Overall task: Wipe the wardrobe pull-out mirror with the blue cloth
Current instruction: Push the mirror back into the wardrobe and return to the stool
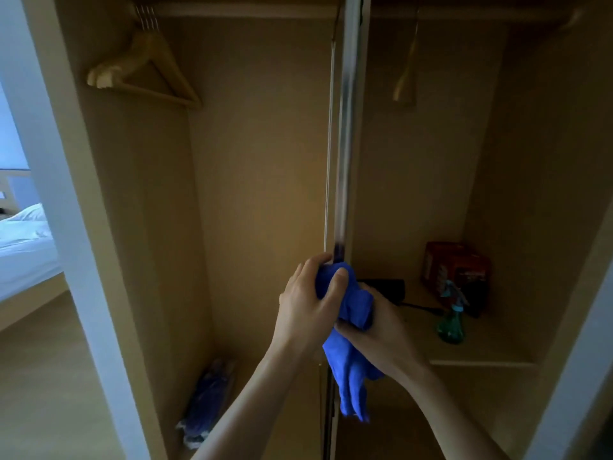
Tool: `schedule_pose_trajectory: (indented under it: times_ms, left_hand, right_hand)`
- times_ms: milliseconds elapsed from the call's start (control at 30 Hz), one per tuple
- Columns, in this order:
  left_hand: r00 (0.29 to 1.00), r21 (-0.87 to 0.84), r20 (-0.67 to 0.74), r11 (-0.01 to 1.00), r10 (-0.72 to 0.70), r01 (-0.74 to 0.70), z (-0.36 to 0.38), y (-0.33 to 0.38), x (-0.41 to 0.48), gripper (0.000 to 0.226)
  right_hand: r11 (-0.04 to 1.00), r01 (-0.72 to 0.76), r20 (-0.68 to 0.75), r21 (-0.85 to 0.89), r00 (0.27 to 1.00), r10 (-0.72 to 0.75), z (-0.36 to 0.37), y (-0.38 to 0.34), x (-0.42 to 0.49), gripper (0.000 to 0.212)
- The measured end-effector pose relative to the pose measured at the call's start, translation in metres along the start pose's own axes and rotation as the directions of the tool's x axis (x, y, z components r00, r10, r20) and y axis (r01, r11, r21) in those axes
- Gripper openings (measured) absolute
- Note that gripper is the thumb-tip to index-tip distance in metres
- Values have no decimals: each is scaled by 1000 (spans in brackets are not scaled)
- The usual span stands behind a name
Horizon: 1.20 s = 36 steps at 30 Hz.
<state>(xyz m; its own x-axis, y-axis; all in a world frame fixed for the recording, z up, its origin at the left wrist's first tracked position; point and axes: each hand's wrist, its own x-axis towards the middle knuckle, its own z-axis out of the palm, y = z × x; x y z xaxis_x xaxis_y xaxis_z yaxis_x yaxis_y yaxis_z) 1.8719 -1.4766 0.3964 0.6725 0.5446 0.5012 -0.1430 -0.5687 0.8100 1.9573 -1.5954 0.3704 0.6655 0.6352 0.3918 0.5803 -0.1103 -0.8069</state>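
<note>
Gripping the blue cloth [348, 360] from both sides, the two hands meet at the near edge of the pull-out mirror [346, 144], which stands edge-on between the wardrobe's two compartments. The left hand [308, 303] has its fingers [320, 262] curled round the cloth's bunched top, with the thumb pressed flat on the fabric just where it touches the mirror's edge. The right hand [381, 330] clamps the cloth's middle from the other side; its fingertips are mostly hidden under the folds, so I cannot tell how tightly they close. The rest of the cloth hangs loose below both hands. A green spray bottle [451, 323] stands upright on the right-hand shelf [481, 361], near a red box [456, 265]. Wooden hangers [146, 68] hang in the left compartment.
</note>
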Motion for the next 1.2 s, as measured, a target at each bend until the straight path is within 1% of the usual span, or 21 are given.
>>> schedule_pose_trajectory:
  times_ms: [133, 233, 333, 500, 633, 833, 1200]
  left_hand:
    - [1000, 59, -8, 998, 17, -16, 0, 0, 8, 31]
    - [997, 66, -70, 998, 23, -19, 3, -1, 17, 24]
    - [992, 48, -124, 999, 9, -4, 9, -5, 25, 19]
    - [986, 48, -168, 999, 1, 7, 16, -15, 39, 16]
    - [986, 53, -166, 998, -9, 18, 21, -25, 54, 15]
    - [983, 75, -181, 996, -25, 39, 31, -39, 85, 9]
    - [979, 114, -199, 992, -35, 58, 47, -66, 137, 8]
  right_hand:
    - [1000, -7, -44, 6, 999, 7, 7, 2, 3, 45]
    - [1000, -7, -72, -4, 997, 7, 7, 5, 5, 40]
    - [1000, -15, -73, 14, 997, 16, 5, 9, 8, 36]
    - [1000, 0, -58, -17, 998, -1, 7, 19, 20, 33]
    - [1000, 2, -39, 2, 999, -2, 8, 28, 37, 36]
    - [1000, 15, -36, -24, 999, -16, 8, 47, 70, 30]
    - [996, 59, -29, -61, 998, -60, 8, 72, 126, 33]
